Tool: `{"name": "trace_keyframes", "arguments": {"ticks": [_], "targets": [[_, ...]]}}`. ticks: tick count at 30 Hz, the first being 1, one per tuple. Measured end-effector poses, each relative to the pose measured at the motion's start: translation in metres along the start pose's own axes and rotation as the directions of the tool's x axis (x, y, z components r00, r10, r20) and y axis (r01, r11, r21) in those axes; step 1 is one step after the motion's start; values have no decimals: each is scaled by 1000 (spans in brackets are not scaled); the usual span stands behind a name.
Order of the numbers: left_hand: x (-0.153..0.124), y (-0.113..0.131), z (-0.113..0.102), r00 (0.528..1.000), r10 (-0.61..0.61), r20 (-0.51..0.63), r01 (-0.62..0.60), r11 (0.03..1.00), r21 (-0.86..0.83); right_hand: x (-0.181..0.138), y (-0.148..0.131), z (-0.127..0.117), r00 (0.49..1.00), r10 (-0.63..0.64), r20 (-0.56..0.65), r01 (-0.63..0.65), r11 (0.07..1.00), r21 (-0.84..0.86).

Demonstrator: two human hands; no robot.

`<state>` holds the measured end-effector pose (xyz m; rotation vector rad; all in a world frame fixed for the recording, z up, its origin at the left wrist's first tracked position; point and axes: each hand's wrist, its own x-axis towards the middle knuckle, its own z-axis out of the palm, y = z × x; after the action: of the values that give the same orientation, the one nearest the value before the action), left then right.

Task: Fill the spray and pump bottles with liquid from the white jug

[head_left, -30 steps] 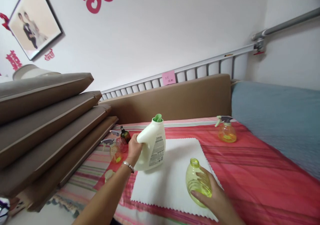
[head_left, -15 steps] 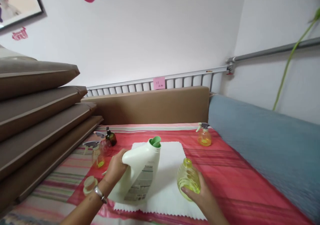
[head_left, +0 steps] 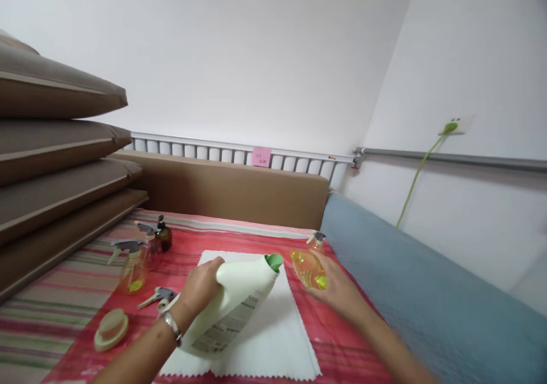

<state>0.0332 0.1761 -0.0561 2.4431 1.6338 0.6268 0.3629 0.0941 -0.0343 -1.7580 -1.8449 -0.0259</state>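
My left hand (head_left: 201, 288) is closed around the handle of a large pale detergent jug (head_left: 233, 310), which leans to the right. A green spout (head_left: 274, 261) shows in its mouth. In my right hand (head_left: 339, 290) is a small see-through yellow bottle (head_left: 306, 269), its neck tipped left towards the spout. The two mouths are close but apart, and no liquid stream is visible between them. Beneath the jug lies a white cloth (head_left: 280, 347) with a zigzag edge. To the left of my left hand are a loose spray head (head_left: 161, 295) and a round pale cap (head_left: 111, 328).
A yellowish spray bottle (head_left: 135, 273), a pinkish spray bottle (head_left: 150, 253) and a dark pump bottle (head_left: 164, 237) stand at the left. Another spray bottle (head_left: 317, 240) is partly hidden behind the yellow one. Stacked brown cushions (head_left: 64, 173) and a blue padded side (head_left: 397, 270) flank the surface.
The yellow bottle has risen and tipped from upright to leaning left, nearer the spout. The jug leans further right. The view has turned to the right, and the loose spray head is now uncovered.
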Motion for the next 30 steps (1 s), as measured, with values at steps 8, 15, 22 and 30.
{"name": "trace_keyframes", "arguments": {"ticks": [8, 15, 22, 30], "targets": [[-4, 6, -2, 1000, 26, 13, -26, 1000, 0, 18, -6, -9, 981, -186, 49, 192, 944, -267], [-4, 5, 2, 998, 59, 8, -59, 998, 9, 23, -12, -20, 955, -291, 65, 287, 842, -457], [-3, 5, 3, 996, 89, -10, -89, 996, -5, 30, -6, -25, 918, -382, 106, 376, 751, -542], [-3, 6, 2, 997, 82, 2, -82, 997, -13, 35, -23, -37, 901, -400, 169, 412, 666, -622]]}}
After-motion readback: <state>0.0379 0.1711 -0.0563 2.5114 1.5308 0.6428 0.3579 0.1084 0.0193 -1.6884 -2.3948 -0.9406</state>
